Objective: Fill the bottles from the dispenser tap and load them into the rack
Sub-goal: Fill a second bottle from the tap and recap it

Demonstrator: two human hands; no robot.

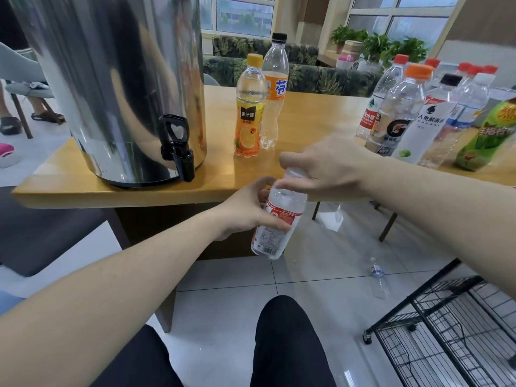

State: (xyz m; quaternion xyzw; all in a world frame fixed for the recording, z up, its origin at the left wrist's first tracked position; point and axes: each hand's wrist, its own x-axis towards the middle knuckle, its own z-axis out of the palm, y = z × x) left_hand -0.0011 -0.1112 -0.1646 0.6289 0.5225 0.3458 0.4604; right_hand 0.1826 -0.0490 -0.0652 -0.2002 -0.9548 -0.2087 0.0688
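Observation:
My left hand (245,210) grips a clear bottle with a red and white label (275,227) around its middle, just in front of the table edge. Over its top sits my right hand (326,166), fingers curled round the white cap (293,173). The steel dispenser (111,79) stands at the table's left, its black tap (178,146) hanging over the edge. Two capped bottles, one yellow-capped (250,107) and one black-capped (275,88), stand right of the dispenser. A black wire rack (446,331) sits on the floor at lower right.
Several more bottles (413,113) crowd the right end of the wooden table (167,188). A small clear bottle (378,277) lies on the tiled floor near the rack. My dark-trousered knees (282,344) are below. A seated person's legs (16,113) are at far left.

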